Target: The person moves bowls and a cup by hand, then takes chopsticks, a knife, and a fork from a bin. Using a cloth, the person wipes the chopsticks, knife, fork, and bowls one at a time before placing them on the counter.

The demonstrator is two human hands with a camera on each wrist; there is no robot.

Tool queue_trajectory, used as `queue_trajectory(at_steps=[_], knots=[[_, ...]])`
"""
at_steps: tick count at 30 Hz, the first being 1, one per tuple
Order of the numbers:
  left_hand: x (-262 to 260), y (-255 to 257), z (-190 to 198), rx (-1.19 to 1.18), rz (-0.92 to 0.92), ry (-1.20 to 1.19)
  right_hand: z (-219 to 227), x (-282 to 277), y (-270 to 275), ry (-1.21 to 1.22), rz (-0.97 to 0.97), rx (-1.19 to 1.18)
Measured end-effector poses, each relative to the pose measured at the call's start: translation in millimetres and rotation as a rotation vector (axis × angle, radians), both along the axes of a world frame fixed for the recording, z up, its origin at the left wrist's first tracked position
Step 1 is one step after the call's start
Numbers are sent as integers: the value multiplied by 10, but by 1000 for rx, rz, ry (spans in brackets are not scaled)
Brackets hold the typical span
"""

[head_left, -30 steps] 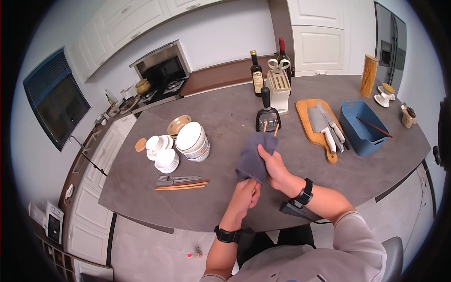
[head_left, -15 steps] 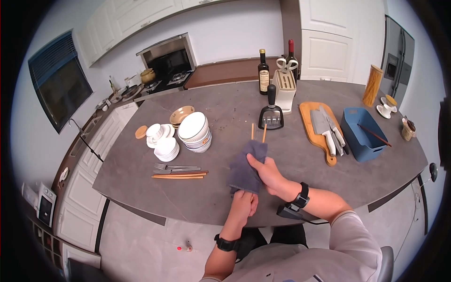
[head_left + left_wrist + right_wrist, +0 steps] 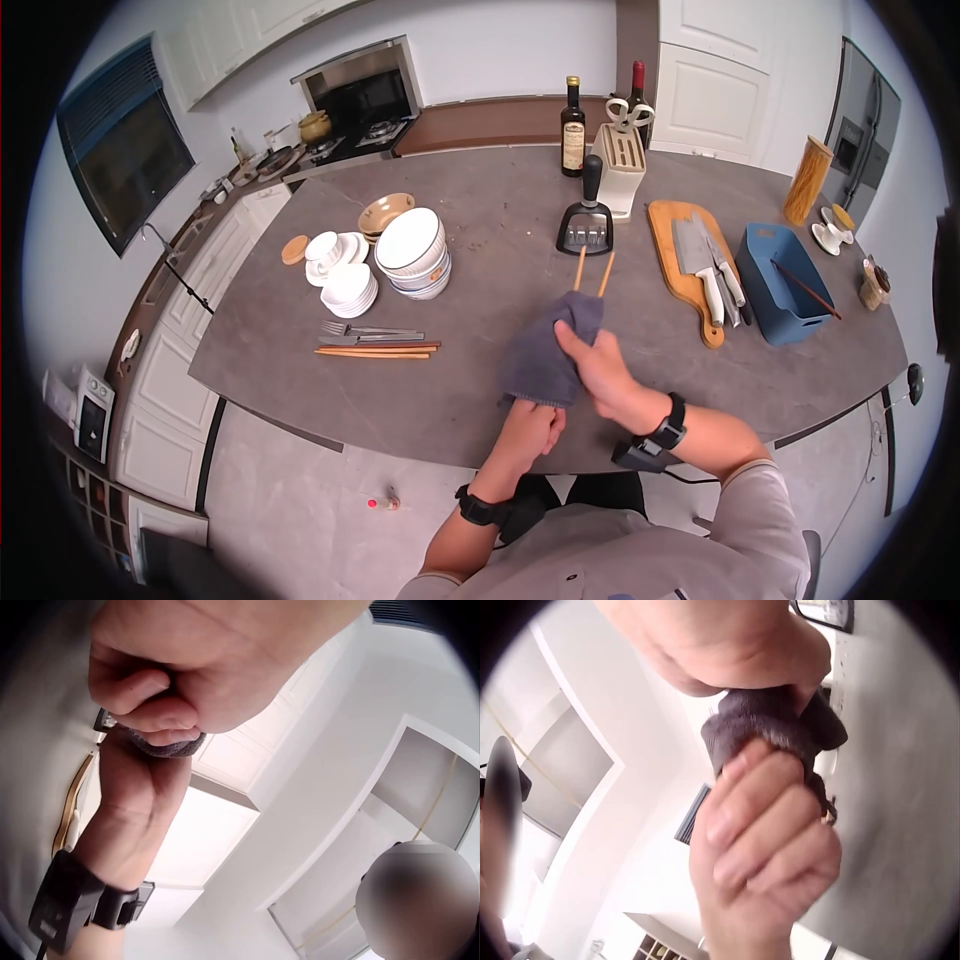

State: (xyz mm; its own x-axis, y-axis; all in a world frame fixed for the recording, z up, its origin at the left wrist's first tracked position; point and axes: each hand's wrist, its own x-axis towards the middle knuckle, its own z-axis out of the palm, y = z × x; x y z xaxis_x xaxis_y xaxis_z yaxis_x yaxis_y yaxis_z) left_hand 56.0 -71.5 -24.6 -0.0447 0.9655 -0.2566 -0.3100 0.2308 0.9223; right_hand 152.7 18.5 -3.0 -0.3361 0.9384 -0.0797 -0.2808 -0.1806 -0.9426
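A grey-purple cloth (image 3: pixel 548 350) is wrapped around a pair of light wooden chopsticks (image 3: pixel 605 275), whose tips stick out beyond its far end. My right hand (image 3: pixel 603 375) grips the cloth from the right side, its thumb lying along the top. Below the cloth's near edge, my left hand (image 3: pixel 528 435) has its fingers curled round the near end of the chopsticks, which the hand and cloth hide. In the right wrist view the left fist (image 3: pixel 769 832) sits right against the cloth (image 3: pixel 761 724). Just past the tips stands a black-handled tool with metal prongs (image 3: pixel 592 200).
Left on the table are stacked bowls (image 3: pixel 412 245), small white dishes (image 3: pixel 349 290), and a fork and knife (image 3: pixel 375 335) beside more chopsticks (image 3: pixel 375 351). On the right lie a cutting board (image 3: pixel 672 215) with knives and a blue bin (image 3: pixel 775 290). Behind stand a knife block (image 3: pixel 620 170) and bottles (image 3: pixel 573 130).
The cloth has slid toward the left hand, so more of the chopsticks shows past it. Both hands moved left with them, then back right; the head view has shifted slightly.
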Motion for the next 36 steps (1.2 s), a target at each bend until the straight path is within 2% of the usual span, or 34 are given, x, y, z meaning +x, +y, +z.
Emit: queue_trajectory(at_steps=[2, 5, 7, 9, 11, 14, 18, 21, 25, 27, 31, 33, 35, 36], knots=[[35, -54, 80, -10, -56, 33, 84, 188, 177, 30, -6, 77], [75, -47, 37, -14, -137, 54, 90, 326, 343, 118, -166, -70], [99, 30, -16, -7, -159, 44, 61, 230, 138, 134, -242, -31], [176, 99, -58, 85, -120, -2, 1, 105, -123, 52, -215, 34], [224, 87, 2, 51, -103, 3, 28, 187, -94, 24, -107, -15], [221, 6, 122, -5, -110, 32, 97, 328, 151, 116, -144, -42], [190, 43, 100, 5, -161, 10, 132, 304, 86, 109, -205, -44], [164, 155, -22, -2, -96, -57, 37, 182, -111, 10, -60, -29], [143, 55, 129, -10, -166, -10, 126, 345, 242, 6, -45, 35], [121, 21, 88, -14, -172, -1, 177, 412, 430, 120, -142, -52], [92, 121, 77, -1, -132, -11, 80, 197, 216, 96, -189, -20], [103, 107, 86, -16, -112, -8, -5, 147, 178, 80, -155, -8], [96, 96, 119, -19, -98, 0, 65, 206, 275, 46, -21, -3], [98, 59, 137, -21, -95, 30, 67, 223, 382, 57, -56, 13]])
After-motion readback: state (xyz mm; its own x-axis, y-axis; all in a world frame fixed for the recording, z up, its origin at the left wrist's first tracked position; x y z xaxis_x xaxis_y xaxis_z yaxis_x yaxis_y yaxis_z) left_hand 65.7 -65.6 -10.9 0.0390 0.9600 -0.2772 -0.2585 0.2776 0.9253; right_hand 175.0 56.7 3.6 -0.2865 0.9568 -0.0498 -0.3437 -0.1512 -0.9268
